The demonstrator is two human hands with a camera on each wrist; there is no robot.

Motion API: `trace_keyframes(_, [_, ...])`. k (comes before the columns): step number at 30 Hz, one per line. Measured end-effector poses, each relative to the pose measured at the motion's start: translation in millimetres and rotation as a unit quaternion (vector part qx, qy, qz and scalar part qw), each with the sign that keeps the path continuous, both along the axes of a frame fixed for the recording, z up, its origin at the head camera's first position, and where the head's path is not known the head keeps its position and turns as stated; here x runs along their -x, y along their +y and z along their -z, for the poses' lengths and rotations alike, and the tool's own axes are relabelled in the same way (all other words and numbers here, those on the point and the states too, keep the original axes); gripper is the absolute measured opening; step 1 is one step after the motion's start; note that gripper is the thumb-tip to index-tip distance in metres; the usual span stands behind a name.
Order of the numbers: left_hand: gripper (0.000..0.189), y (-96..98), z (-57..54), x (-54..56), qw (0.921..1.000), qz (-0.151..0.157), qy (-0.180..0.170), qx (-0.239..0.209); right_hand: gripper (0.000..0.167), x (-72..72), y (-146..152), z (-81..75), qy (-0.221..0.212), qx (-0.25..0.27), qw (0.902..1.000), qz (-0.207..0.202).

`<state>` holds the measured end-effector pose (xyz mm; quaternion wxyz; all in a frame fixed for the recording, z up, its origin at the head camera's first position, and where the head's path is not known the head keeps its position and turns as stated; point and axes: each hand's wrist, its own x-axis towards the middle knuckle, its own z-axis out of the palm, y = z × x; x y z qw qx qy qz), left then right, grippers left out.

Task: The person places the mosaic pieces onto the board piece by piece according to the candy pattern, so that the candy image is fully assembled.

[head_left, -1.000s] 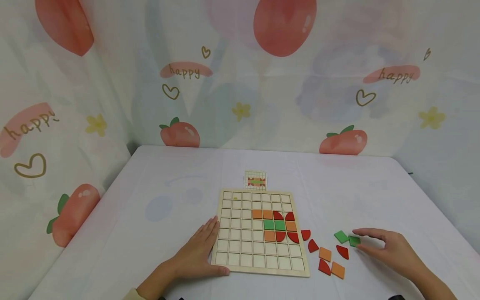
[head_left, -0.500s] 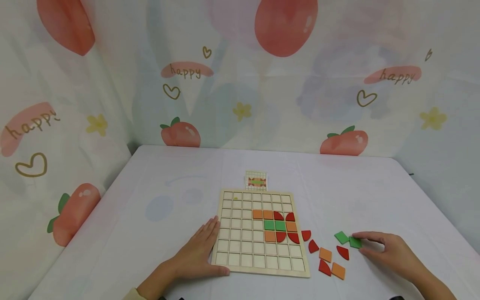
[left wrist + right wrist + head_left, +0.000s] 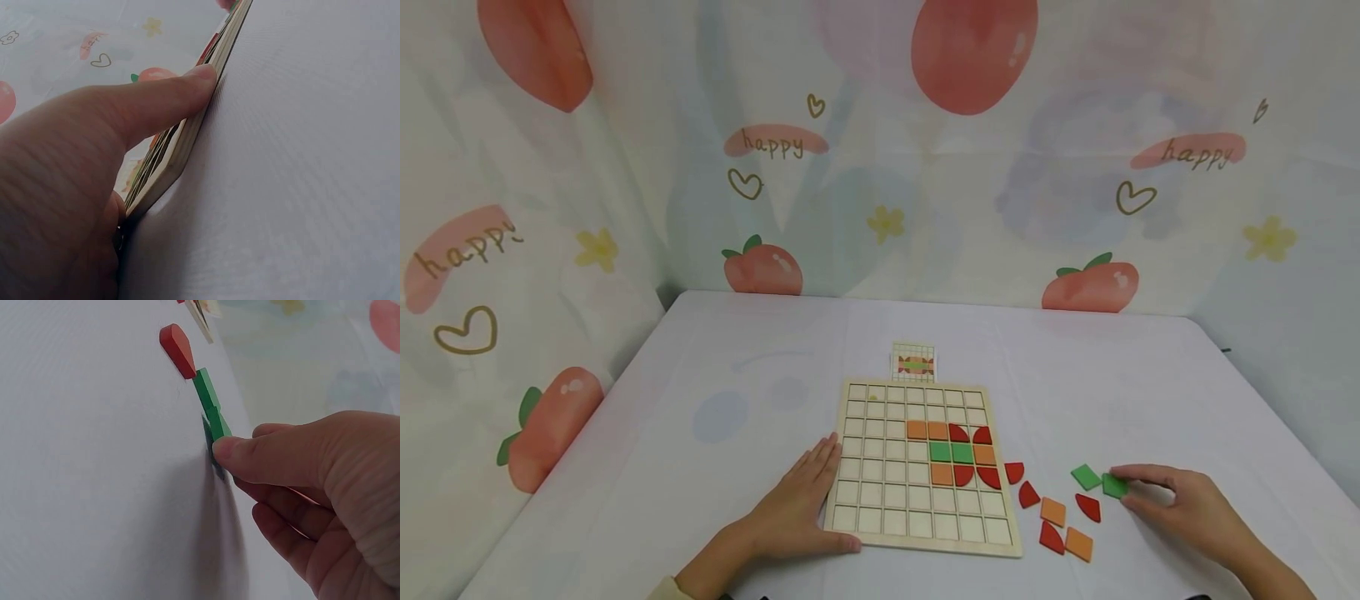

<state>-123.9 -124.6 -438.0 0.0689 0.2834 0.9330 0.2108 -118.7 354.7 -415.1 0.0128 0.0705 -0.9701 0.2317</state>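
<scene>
In the head view my left hand (image 3: 790, 504) rests against the left side of a wooden grid board (image 3: 895, 521). Its fingers lie extended along that side, and the thumb (image 3: 181, 94) touches the front edge in the left wrist view. To the right of the board, my right hand (image 3: 1187, 508) pinches a green square tile (image 3: 1115, 486) between thumb and forefinger. Another green tile (image 3: 1086, 477) lies right beside it, close to a corner. Green tiles (image 3: 951, 452), orange squares (image 3: 927, 430) and red quarter-round tiles (image 3: 988, 477) fill several cells on the board's right half.
Loose red quarter-round pieces (image 3: 1087, 507) and orange squares (image 3: 1053, 512) lie between board and right hand. A small pattern card (image 3: 913, 362) stands behind the board's far edge. A white cloth (image 3: 737, 333) covers the table, with a printed curtain (image 3: 955, 183) behind.
My right thumb and forefinger have come closer together around the green tile, which has turned slightly in place. The left hand and board look the same.
</scene>
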Motion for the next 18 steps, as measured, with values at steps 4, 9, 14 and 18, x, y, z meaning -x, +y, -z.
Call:
trace_keyframes(4, [0.115, 0.0, -1.1, -0.3, 1.0000, 0.000, 0.001, 0.001, 0.035, 2.5, -3.3, -2.2, 0.018, 0.002, 0.9998, -0.005])
trace_keyframes(9, [0.115, 0.0, -1.2, -0.2, 1.0000, 0.001, 0.002, 0.000, 0.033, 8.2, -13.0, -7.2, 0.064, 0.006, 0.9975, -0.031])
trace_keyframes(14, [0.115, -0.1, -0.4, 0.1, 1.0000, 0.003, 0.000, 0.000, 0.034, 13.5, -25.0, -9.9, 0.073, 0.015, 0.9961, -0.048])
trace_keyframes(18, [0.115, 0.0, -0.4, 0.4, 1.0000, 0.002, 0.001, 0.001, 0.034, 17.7, -35.8, -11.6, 0.069, 0.028, 0.9957, -0.057])
